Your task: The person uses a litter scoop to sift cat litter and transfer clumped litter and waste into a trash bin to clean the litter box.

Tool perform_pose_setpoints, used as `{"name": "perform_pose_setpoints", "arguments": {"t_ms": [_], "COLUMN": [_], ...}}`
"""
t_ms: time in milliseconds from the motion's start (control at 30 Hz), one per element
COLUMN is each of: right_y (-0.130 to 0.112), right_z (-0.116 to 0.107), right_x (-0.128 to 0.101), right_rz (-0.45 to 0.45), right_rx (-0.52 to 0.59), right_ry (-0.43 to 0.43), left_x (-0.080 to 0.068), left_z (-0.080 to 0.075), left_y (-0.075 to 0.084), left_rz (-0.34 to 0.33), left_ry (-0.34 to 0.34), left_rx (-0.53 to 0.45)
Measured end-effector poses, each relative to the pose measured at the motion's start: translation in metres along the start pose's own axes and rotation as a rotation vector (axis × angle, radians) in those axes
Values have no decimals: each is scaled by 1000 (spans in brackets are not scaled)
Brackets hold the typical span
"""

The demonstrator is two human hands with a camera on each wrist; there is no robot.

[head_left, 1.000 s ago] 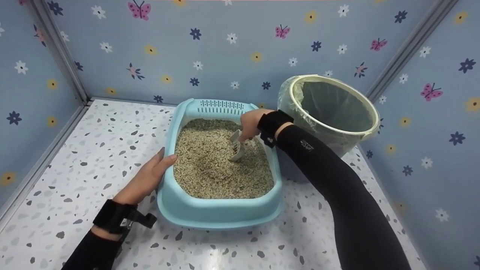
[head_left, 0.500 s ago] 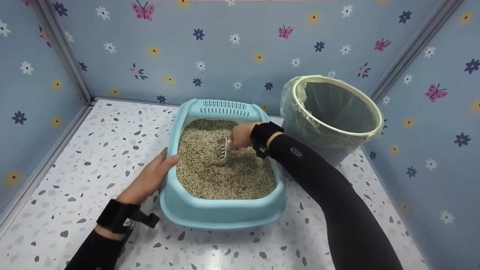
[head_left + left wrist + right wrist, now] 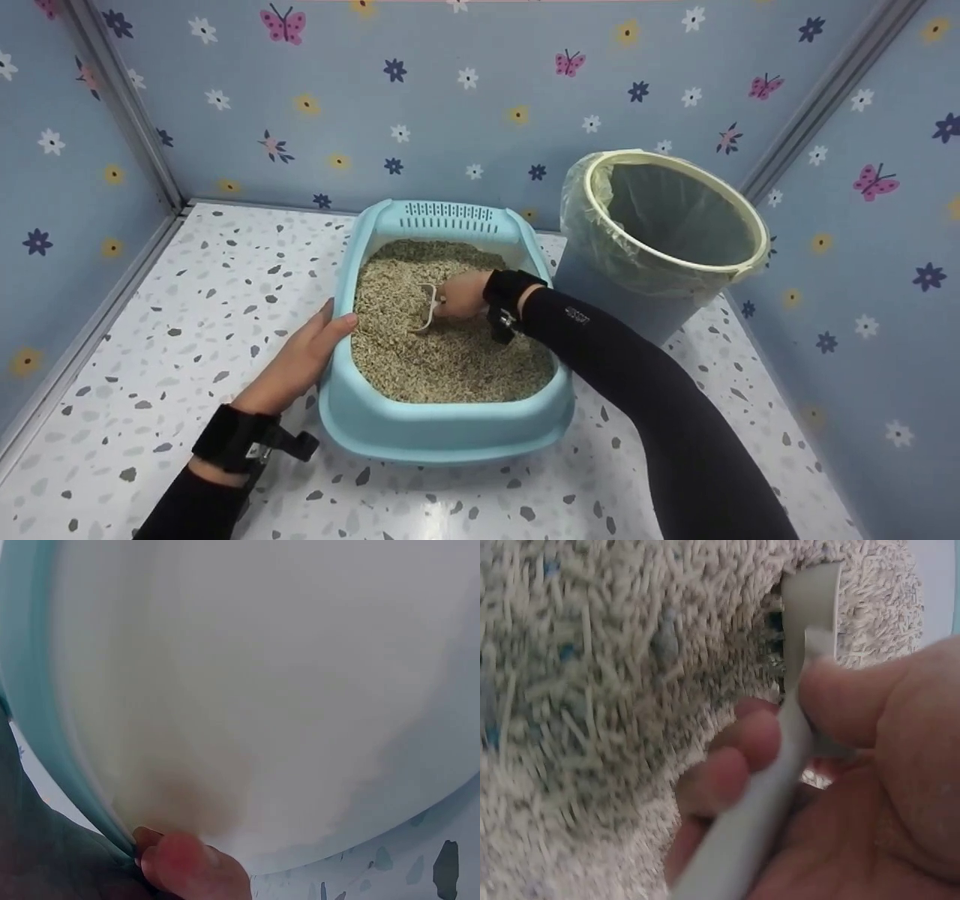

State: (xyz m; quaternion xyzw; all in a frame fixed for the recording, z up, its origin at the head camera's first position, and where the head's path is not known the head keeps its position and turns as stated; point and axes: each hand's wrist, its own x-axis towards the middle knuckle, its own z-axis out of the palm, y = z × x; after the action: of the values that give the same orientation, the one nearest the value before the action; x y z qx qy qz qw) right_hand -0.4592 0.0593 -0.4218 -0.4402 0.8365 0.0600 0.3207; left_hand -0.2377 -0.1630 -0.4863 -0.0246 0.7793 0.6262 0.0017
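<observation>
A light blue litter tray [image 3: 442, 435] holds tan pellet litter [image 3: 450, 360] on a speckled white floor. My right hand [image 3: 461, 294] grips the handle of a pale grey scoop [image 3: 425, 309] whose blade is dug into the litter near the tray's middle. In the right wrist view my fingers [image 3: 742, 757] and thumb wrap the scoop's handle [image 3: 780, 772], with the litter [image 3: 615, 675] just beyond. My left hand [image 3: 311, 346] rests against the tray's left rim, thumb on top. The left wrist view is filled by the tray's outer wall [image 3: 262, 690], my thumb [image 3: 187, 870] at its rim.
A blue bin [image 3: 600, 292] with a cream rim [image 3: 750, 232] and a clear plastic liner stands right behind the tray. Blue walls with flowers and butterflies close in the back and both sides. Speckled floor [image 3: 187, 300] lies to the tray's left.
My right hand has drawn the scoop through the litter, from the tray's far right side leftward toward its middle and lower into the pellets. The left hand has stayed on the rim.
</observation>
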Motion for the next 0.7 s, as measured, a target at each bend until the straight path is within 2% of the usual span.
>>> {"name": "perform_pose_setpoints", "arguments": {"t_ms": [100, 233, 467, 700], "right_y": [0, 0, 2, 8], "right_z": [0, -1, -5, -10], "right_x": [1, 3, 0, -10], "right_rz": [-17, -19, -62, -94], "right_rx": [24, 88, 153, 176], "right_ry": [41, 49, 87, 85], "left_x": [0, 0, 0, 0], "left_z": [0, 0, -2, -2], "left_y": [0, 0, -1, 0], "left_rz": [7, 18, 3, -4], "left_ry": [-13, -32, -10, -5], "left_rx": [-10, -26, -3, 26]}}
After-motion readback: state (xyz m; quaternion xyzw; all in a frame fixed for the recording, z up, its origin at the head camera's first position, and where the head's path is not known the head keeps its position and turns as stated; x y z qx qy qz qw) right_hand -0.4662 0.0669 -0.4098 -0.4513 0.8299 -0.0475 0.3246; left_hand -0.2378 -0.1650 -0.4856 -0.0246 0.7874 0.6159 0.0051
